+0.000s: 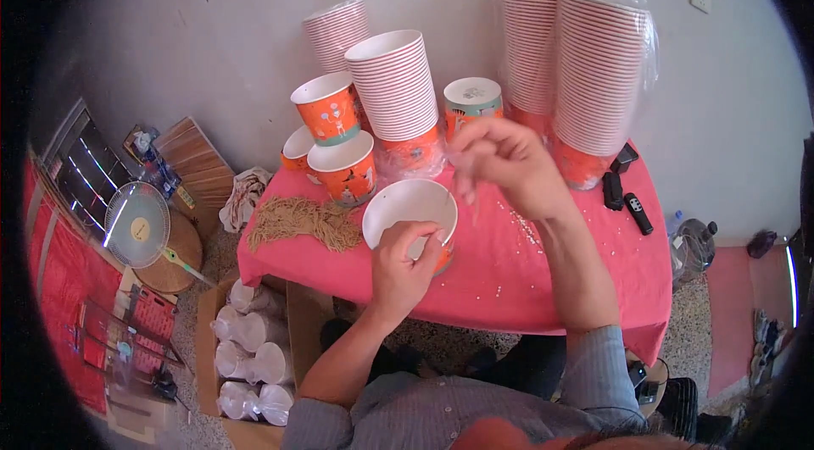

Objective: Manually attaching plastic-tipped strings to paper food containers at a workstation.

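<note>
My left hand (403, 268) grips the near side of an orange paper bucket (407, 204) with a white inside, standing on the red tablecloth (526, 272). Above and to the right of the bucket, my right hand (504, 166) is raised, fingers curled and blurred; I cannot tell whether it pinches anything. A bundle of tan twine (301, 221) lies left of the bucket. Small white bits (526, 230) are scattered on the cloth under my right hand.
Tall stacks of orange paper buckets (394, 86) and wrapped stacks (593, 69) stand at the back by the wall, with several single buckets (343, 166). Black remotes (626, 196) lie at right. On the floor left, a cardboard box of bagged white lids (250, 357) and a fan (136, 225).
</note>
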`<state>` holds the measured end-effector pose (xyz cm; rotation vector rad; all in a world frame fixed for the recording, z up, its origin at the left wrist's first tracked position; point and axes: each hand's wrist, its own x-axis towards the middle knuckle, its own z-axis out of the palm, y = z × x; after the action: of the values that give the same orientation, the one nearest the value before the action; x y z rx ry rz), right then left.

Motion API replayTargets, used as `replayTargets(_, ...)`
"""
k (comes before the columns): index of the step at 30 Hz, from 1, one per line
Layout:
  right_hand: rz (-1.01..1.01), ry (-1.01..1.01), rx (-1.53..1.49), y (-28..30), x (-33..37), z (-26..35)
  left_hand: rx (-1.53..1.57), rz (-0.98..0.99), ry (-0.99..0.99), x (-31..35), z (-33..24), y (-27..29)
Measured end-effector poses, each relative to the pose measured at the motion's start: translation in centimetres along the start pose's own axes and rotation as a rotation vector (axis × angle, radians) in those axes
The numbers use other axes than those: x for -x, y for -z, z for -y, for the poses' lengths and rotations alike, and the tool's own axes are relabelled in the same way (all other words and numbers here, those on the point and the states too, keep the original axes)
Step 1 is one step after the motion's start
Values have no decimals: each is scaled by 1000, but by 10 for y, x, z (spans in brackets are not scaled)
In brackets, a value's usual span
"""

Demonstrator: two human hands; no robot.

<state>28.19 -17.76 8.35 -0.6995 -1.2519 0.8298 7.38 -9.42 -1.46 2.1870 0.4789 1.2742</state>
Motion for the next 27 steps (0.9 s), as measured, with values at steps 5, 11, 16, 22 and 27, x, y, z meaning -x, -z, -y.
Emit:
replayTargets(5, -149, 213, -249, 10, 8, 18, -124, -11, -222, 10, 3, -6)
replayTargets(11, -244, 464, -395, 5, 21, 31, -357, 11, -302, 20, 16, -12)
replayTargets(16, -224, 500, -449, -2, 29, 34, -455, 2, -326, 23, 20, -14)
replayTargets(22, -98, 500, -438, -6, 30, 35, -526, -5, -277, 21, 19, -16)
replayTargets(27, -146, 504, -335, -4, 27, 36, -489, 92, -172, 17, 13, -11)
